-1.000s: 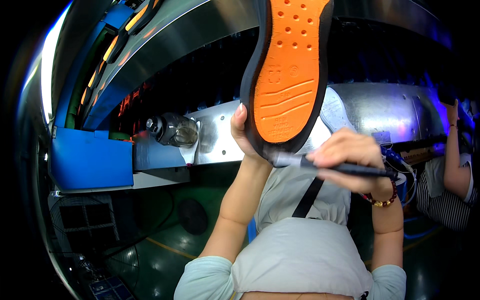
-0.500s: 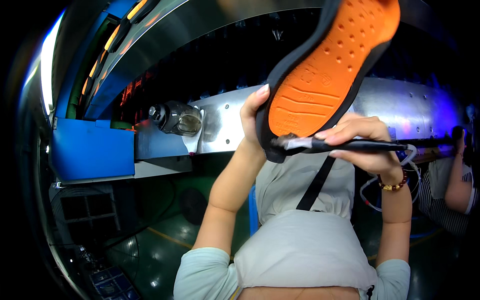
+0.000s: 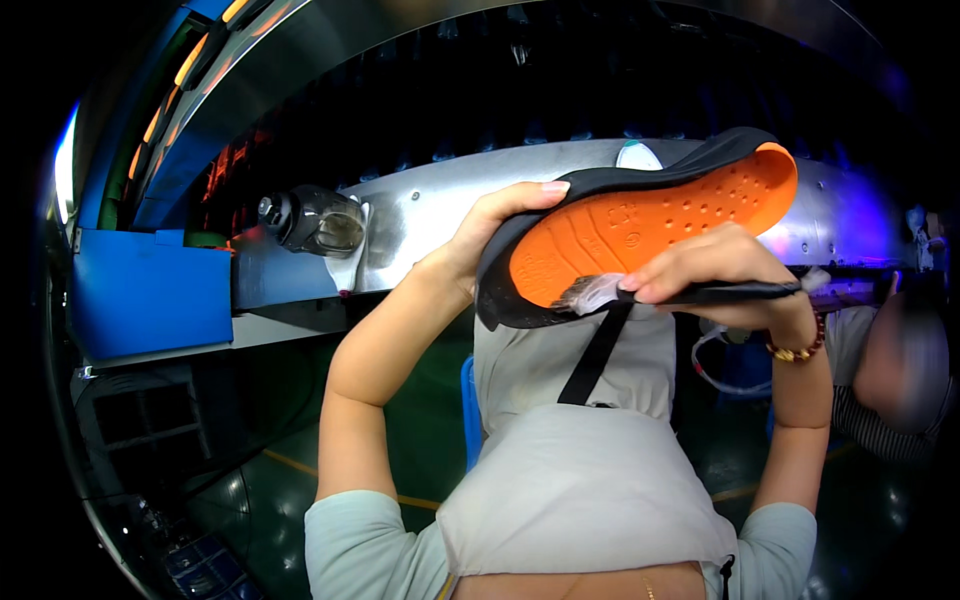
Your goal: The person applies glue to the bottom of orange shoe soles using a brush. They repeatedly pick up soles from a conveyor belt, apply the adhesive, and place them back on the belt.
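A shoe sole (image 3: 590,240), black round the rim and orange and dimpled inside, is held up above the bench edge, tilted with its orange face toward me. My left hand (image 3: 497,222) grips its black rim near the left end, thumb over the upper edge. In my right hand (image 3: 715,265) is a brush (image 3: 742,292) with a black handle, its fingers closed round it. The pale bristles appear to touch the sole's lower rim near the left end. My right hand covers part of the sole's lower side.
A metal bench (image 3: 410,215) runs across in front of me. On its left stands a dark translucent bottle (image 3: 325,222) on a white piece. Beyond lies a blue box-shaped housing (image 3: 150,295). Another person's arm (image 3: 905,345) shows at the right. A white tube (image 3: 705,370) hangs below my right hand.
The sole has swung from steeply upright to nearly level and come lower. Both hands still hold sole and brush. A white rounded piece on the bench now shows behind the sole.
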### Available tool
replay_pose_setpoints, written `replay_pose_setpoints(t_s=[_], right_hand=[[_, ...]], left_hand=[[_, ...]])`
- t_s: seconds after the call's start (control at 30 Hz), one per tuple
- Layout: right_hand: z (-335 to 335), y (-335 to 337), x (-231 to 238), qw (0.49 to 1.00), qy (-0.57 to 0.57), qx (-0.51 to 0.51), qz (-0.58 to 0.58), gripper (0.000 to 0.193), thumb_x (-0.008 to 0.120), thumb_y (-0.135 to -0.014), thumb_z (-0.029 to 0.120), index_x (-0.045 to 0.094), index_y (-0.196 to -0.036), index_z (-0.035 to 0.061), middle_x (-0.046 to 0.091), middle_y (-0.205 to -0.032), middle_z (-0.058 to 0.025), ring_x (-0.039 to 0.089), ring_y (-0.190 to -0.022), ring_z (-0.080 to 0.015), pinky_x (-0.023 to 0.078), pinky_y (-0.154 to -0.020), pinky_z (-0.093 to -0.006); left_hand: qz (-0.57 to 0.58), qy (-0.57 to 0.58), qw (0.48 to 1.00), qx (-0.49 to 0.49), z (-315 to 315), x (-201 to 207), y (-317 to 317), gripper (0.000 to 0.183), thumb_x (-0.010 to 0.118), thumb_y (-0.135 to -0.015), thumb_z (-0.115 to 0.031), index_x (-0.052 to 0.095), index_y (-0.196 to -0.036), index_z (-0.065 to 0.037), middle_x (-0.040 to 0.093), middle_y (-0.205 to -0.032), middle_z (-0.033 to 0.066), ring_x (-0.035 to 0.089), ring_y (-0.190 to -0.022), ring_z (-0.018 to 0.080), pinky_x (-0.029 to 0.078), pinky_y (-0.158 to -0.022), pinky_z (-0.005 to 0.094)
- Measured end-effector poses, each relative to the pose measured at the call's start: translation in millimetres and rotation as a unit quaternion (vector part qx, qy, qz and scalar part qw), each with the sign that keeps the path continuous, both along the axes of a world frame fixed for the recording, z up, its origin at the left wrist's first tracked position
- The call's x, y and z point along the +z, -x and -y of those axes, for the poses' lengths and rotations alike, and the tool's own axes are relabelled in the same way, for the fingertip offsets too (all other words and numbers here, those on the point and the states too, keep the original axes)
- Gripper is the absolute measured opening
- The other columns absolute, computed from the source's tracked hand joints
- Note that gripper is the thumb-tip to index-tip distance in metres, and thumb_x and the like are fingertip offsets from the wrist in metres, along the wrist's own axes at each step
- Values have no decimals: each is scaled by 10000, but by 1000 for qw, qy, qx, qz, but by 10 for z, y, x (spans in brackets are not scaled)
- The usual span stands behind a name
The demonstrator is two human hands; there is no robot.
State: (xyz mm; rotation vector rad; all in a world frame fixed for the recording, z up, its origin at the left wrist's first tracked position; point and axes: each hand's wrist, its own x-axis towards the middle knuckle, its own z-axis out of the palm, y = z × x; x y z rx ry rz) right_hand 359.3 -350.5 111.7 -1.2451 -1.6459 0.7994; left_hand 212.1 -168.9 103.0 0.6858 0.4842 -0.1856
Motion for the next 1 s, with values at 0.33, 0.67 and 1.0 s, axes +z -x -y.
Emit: replay_pose_setpoints(t_s=[0.33, 0.67, 1.0], right_hand=[[132, -159, -58, 998, 38, 22, 49, 115, 615, -690, -3, 622, -805, 2, 638, -842, -121, 624, -805, -242, 499, -697, -293], [210, -286, 16, 982, 120, 11, -143, 232, 610, -702, -33, 597, -909, 73, 613, -898, -88, 589, -858, -207, 466, -758, -300], [338, -276, -19, 998, 60, 7, -18, 205, 645, -709, 9, 606, -910, -3, 630, -895, -107, 601, -870, -191, 466, -774, -280]], left_hand=[[-35, -73, 997, -4, -1, -3, 101, 441, 533, -778, -291, 508, -1033, 68, 578, -937, 189, 597, -787, 207, 498, -697, 282], [-30, 14, 999, 20, -66, -380, 205, 542, 543, -742, -328, 460, -1122, 49, 530, -1074, 213, 558, -931, 284, 462, -810, 371], [-45, 51, 997, 31, -256, -457, 213, 565, 595, -681, -299, 482, -1108, 53, 552, -1039, 209, 564, -890, 285, 476, -782, 341]])
